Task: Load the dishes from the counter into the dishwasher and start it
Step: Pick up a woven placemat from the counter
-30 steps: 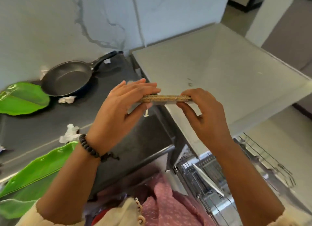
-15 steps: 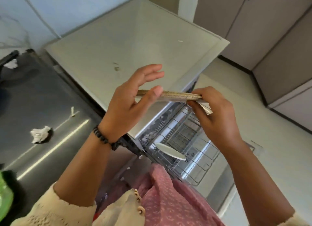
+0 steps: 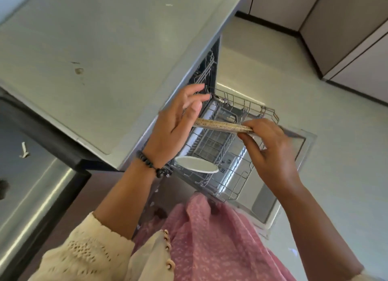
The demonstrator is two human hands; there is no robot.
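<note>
The right hand (image 3: 270,152) pinches one end of a flat speckled plate (image 3: 223,125), held edge-on above the pulled-out rack (image 3: 241,154) of the open dishwasher (image 3: 210,75). The left hand (image 3: 178,123) touches the plate's other end with its thumb, fingers spread loose. A white dish (image 3: 196,164) already sits in the rack.

Left hand (image 3: 178,121) now off the speckled plate (image 3: 223,125) (fingers spread), right hand (image 3: 270,148) sole holder.
</note>
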